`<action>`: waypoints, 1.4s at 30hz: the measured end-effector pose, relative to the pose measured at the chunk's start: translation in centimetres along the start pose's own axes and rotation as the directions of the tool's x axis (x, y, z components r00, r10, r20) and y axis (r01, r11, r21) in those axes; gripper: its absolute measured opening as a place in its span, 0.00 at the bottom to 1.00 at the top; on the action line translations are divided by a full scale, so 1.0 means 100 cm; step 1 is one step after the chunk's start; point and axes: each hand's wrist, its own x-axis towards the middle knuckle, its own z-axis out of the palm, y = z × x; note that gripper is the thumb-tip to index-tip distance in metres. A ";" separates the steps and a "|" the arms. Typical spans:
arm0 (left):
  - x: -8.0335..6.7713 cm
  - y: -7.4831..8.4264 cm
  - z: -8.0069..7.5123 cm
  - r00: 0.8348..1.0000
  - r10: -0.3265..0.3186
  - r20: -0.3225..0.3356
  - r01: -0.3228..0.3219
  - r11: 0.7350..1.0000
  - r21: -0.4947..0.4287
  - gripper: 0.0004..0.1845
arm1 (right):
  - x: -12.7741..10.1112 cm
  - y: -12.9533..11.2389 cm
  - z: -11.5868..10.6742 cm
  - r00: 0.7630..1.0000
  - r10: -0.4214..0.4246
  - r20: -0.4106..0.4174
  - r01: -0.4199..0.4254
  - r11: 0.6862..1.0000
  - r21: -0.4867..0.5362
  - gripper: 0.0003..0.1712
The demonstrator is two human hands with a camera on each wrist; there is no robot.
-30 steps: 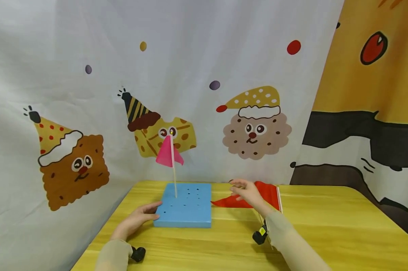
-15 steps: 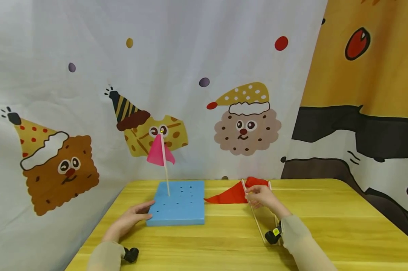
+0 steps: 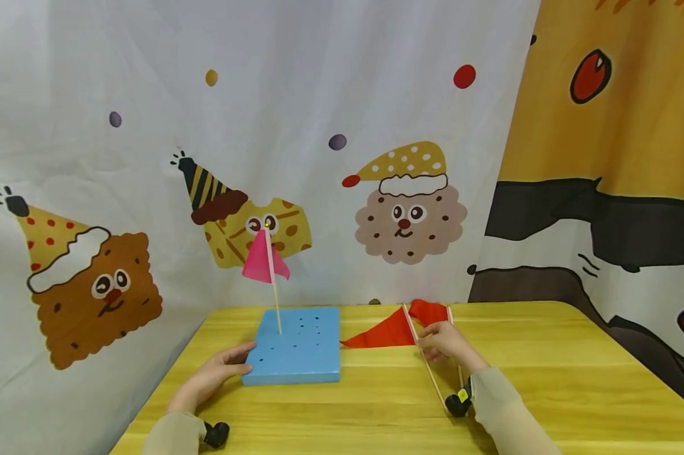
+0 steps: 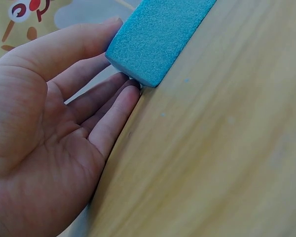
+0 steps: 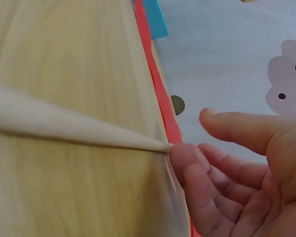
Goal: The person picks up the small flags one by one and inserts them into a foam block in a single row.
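Red flag (image 3: 386,332): on the table (image 3: 376,404), just right of the blue block
Right hand (image 3: 451,344): fingers loosely bent, touching the flag's stick (image 3: 431,373), thumb apart
Blue block (image 3: 313,363): left of centre, pink flag (image 3: 256,262) planted in it
Left hand (image 3: 212,374): fingers relaxed against the block's left edge

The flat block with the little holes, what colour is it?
The flat block is blue. The head view shows it best.
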 end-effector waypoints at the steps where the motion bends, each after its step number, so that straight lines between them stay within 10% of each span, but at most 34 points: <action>1: 0.000 0.000 0.000 1.000 0.001 -0.001 -0.001 1.000 -0.001 0.36 | 0.000 0.000 0.000 1.000 0.007 -0.008 -0.007 1.000 -0.015 0.17; 20: 0.001 0.001 0.001 1.000 -0.002 -0.006 0.002 1.000 -0.014 0.36 | -0.003 0.004 0.010 0.998 -0.002 -0.058 -0.015 0.960 -0.279 0.19; 35: -0.001 0.003 0.002 1.000 -0.011 -0.002 0.011 1.000 -0.025 0.36 | -0.002 0.004 0.007 0.989 0.132 -0.062 -0.131 0.991 0.013 0.06; 42: -0.001 0.003 0.002 1.000 -0.007 -0.001 0.007 1.000 -0.008 0.35 | 0.004 0.015 0.000 0.989 0.143 0.039 -0.147 0.980 0.132 0.16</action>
